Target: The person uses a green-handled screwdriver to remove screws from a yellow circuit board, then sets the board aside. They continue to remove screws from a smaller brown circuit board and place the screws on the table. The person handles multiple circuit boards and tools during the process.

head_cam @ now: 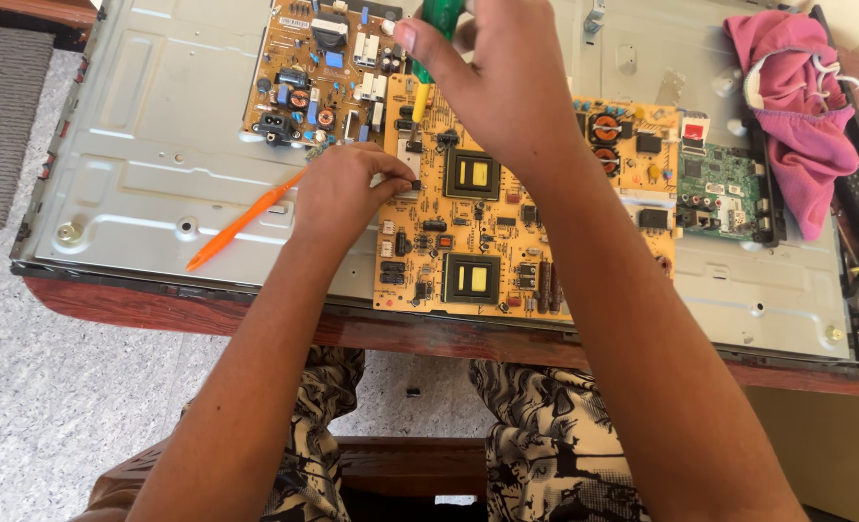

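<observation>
Orange-yellow circuit board [507,232] is lying on the grey metal back panel [159,164] of a flat screen, which is resting on a dark wooden surface [159,307] in front of my knees. I am pressing my left hand [344,190] down at the board's left edge, my grip there pinched together on a small pale component [408,166] near the upper left corner. My right hand [492,82] is hovering over the top of the board, its grip wrapped tight around a screwdriver [436,39] with a green handle and a yellow neck, held upright with the tip pointing down at the board's upper left part; I cannot tell whether the tip is touching.

Just beside my left hand, an orange plastic pry tool [241,222] is lying slantwise on the metal panel. A smaller brown board [318,72] with blue and black parts is sitting above my left hand, and a green board [724,188] is sitting to the right of the big one. A pink cloth [797,106] is bunched at the far right corner.
</observation>
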